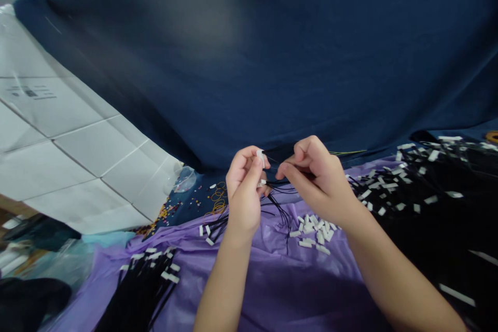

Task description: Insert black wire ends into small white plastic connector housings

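My left hand [244,194] is closed in a pinch on a small white tag [260,157] held up over the purple sheet [272,280]. My right hand [315,179] is pinched on a thin black string [278,158] whose end meets the tag. More black strings [282,212] hang from my hands down to the sheet. A small heap of loose white tags [313,233] lies just below my right hand.
A bundle of black strings with white tags [143,280] lies at the lower left, and a large pile of them [428,202] fills the right. Yellow rubber bands [218,197] and small beads [167,212] lie on the dark blue cloth [272,62]. White cartons [58,129] stand on the left.
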Motion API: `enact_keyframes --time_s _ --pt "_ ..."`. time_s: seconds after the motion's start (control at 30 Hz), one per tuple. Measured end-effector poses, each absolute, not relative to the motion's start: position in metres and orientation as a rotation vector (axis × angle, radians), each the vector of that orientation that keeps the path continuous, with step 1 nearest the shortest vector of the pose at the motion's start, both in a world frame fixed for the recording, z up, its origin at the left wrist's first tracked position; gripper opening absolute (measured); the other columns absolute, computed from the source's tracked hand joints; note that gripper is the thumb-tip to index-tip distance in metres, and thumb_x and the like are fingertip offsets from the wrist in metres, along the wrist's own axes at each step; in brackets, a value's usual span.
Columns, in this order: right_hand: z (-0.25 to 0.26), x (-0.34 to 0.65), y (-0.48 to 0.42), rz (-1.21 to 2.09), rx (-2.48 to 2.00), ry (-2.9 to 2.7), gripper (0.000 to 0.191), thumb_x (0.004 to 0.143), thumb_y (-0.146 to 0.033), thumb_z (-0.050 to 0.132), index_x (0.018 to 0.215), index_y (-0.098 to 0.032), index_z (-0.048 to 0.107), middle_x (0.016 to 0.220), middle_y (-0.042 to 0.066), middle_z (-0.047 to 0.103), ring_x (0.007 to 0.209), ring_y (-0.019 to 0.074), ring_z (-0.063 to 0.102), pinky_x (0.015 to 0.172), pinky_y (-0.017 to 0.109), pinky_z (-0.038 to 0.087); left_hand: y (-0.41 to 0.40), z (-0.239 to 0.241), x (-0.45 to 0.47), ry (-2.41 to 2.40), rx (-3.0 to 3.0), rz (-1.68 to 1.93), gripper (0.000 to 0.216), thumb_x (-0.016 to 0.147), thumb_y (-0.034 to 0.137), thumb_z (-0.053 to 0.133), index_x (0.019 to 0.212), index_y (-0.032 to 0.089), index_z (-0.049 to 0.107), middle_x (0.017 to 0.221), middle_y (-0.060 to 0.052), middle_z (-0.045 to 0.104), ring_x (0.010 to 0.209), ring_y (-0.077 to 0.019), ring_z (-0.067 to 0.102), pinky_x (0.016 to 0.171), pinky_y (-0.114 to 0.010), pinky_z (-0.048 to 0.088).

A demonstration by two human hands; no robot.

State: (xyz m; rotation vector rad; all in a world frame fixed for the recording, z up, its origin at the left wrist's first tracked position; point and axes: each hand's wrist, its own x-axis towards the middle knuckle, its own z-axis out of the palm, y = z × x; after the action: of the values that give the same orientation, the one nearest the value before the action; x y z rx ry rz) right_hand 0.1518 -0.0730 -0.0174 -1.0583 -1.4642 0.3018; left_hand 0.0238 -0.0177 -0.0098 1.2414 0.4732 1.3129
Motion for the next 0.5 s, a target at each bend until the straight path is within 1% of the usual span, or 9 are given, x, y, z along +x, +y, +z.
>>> enact_keyframes --time_s 0.13,0.23,0.37,0.43,0.5 --pt "-0.0170 0.1519 -0.0728 0.326 -1.041 -1.457 0.020 0.094 -0.024 0.052 0.088 -0.025 0.033 0.075 -0.001 0.067 0.058 0.0137 0.062 0.052 0.027 0.040 -0.0173 -0.0100 0.0242 0.469 1.244 1.318 0.018 0.083 0.035 0.071 0.090 0.021 0.063 0.077 0.002 0.056 0.043 -0.0020 0.035 0.036 -0.013 0.031" --pt "-0.0173 0.1515 -0.0727 0.353 -1.024 -1.448 0.020 0.094 -0.024 0.052 0.087 -0.025 0.034 0.076 -0.001 0.068 0.059 0.0140 0.063 0.054 0.028 0.042 -0.0170 -0.0096 0.0242 0.473 1.246 1.320 0.018 0.083 0.035 0.071 0.090 0.021 0.063 0.077 0.001 0.056 0.043 -0.0021 0.035 0.036 -0.014 0.030" --pt "-0.0168 0.1509 -0.0724 0.503 -0.920 -1.388 0.021 0.094 -0.020 0.054 0.087 -0.025 0.035 0.075 -0.002 0.068 0.063 0.0134 0.063 0.056 0.027 0.043 -0.0155 -0.0101 0.0235 0.457 1.273 1.325 0.017 0.083 0.035 0.071 0.091 0.021 0.064 0.078 0.002 0.057 0.042 -0.0009 0.030 0.035 -0.013 0.028" --pt "-0.0152 0.1509 -0.0726 0.635 -0.831 -1.336 0.022 0.094 -0.019 0.054 0.086 -0.025 0.034 0.073 -0.003 0.067 0.063 0.0121 0.063 0.053 0.023 0.040 -0.0142 -0.0110 0.0227 0.455 1.295 1.322 0.017 0.083 0.035 0.071 0.092 0.021 0.065 0.079 0.002 0.057 0.042 -0.0006 0.029 0.035 -0.014 0.028" --pt "-0.0129 0.1511 -0.0730 0.749 -0.747 -1.283 0.023 0.094 -0.017 0.053 0.086 -0.024 0.034 0.069 -0.004 0.066 0.055 0.0089 0.058 0.047 0.020 0.034 -0.0130 -0.0120 0.0218 0.459 1.313 1.316 0.018 0.083 0.036 0.071 0.092 0.021 0.065 0.079 0.001 0.057 0.042 -0.0007 0.031 0.035 -0.014 0.028"
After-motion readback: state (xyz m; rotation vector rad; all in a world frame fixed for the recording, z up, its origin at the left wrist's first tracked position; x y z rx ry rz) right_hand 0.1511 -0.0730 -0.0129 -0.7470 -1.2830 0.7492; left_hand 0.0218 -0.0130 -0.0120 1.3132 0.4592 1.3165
